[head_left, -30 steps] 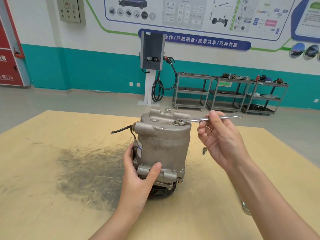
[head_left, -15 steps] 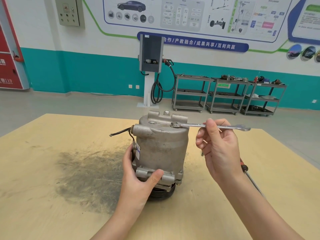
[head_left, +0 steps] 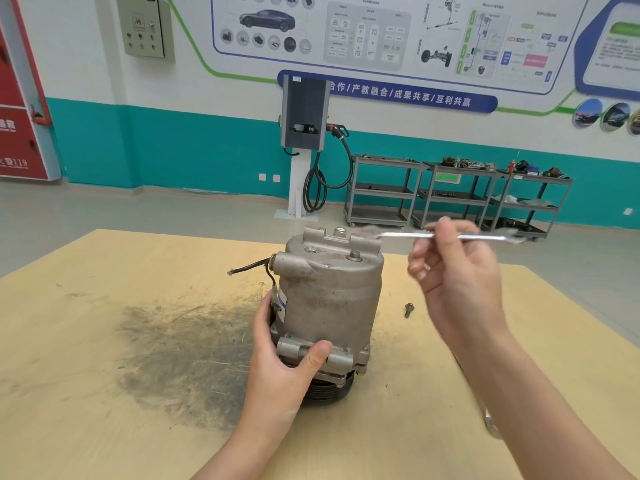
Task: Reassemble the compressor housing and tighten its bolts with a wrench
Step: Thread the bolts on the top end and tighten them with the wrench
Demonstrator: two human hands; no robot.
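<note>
The grey compressor housing [head_left: 332, 299] stands upright on its black pulley in the middle of the wooden table [head_left: 104, 427]. My left hand [head_left: 280, 358] grips its lower flange from the left, thumb across the front lug. A bolt head [head_left: 354, 255] sticks up from the housing's top face on the right. My right hand [head_left: 457, 282] pinches a silver wrench [head_left: 446, 236], blurred with motion, lying roughly level. Its ring end hovers above and behind the bolt, clear of it.
A loose bolt [head_left: 409, 309] lies on the table just right of the housing. Another metal tool [head_left: 491, 424] peeks out beside my right forearm. A dark greasy smear [head_left: 180, 355] covers the table left of the housing. Grey carts [head_left: 453, 195] stand at the far wall.
The wrench's ring end sat on the top bolt before. My right hand has lifted it off the bolt and carried it up and to the right. My left hand kept its grip.
</note>
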